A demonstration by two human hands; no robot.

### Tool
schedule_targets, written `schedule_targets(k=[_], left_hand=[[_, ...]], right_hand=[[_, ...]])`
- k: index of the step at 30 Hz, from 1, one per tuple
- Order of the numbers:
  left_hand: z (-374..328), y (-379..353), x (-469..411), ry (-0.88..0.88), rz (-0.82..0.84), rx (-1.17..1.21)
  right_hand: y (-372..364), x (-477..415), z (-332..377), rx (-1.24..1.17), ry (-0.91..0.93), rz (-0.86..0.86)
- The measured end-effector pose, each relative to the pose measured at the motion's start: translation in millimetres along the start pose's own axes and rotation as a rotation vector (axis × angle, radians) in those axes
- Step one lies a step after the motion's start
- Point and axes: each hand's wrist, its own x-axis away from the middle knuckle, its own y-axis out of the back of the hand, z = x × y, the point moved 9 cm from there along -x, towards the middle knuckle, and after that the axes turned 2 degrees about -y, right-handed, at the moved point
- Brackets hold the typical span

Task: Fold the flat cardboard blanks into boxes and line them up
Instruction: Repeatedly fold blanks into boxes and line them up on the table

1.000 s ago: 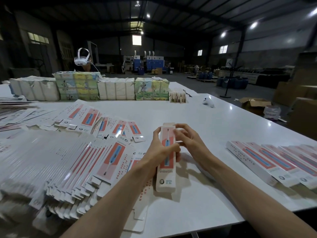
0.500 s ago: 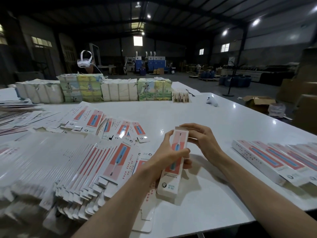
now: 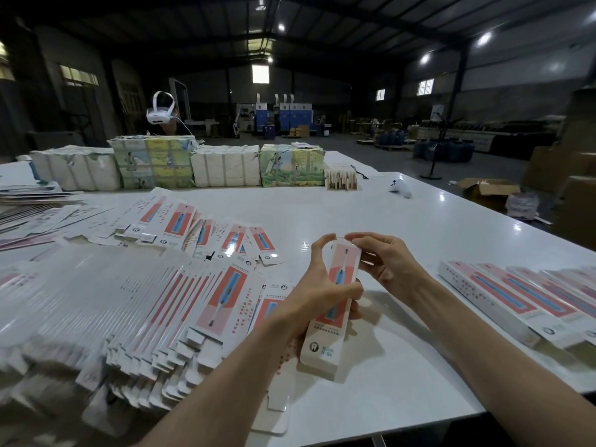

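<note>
Cardboard box (image 3: 342,269) gripped by left hand (image 3: 314,295), right hand (image 3: 392,266) fingers (image 3: 358,237) pinching its top end.

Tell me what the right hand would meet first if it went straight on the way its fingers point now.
The right hand points left, so it would first meet the top end of the box it pinches, then probably the raised finger of the left hand beyond; depth there is unclear.

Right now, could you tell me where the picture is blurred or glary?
Head view: the blank stack at lower left is blurred; the held box is sharp; lamp glare spots the white table; the hall behind is dim.
</note>
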Motion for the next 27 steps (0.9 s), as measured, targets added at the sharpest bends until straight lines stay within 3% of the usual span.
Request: schedule_targets(k=[5, 12, 20, 27], left_hand=[[-3, -1, 2, -0.02, 0.006, -0.024], [-3, 8, 2, 0.0, -0.047, 0.04], [1, 18, 1, 0.053, -0.126, 0.214], [1, 16, 2, 0.063, -0.11, 0.263]], right_hand=[[-1, 2, 5, 0.077, 0.037, 0.002], [-19, 7, 7, 0.095, 0.059, 0.159], [-31, 15, 13, 0.337, 0.22, 0.09], [-27, 17, 11, 0.316, 0.239, 0.103]])
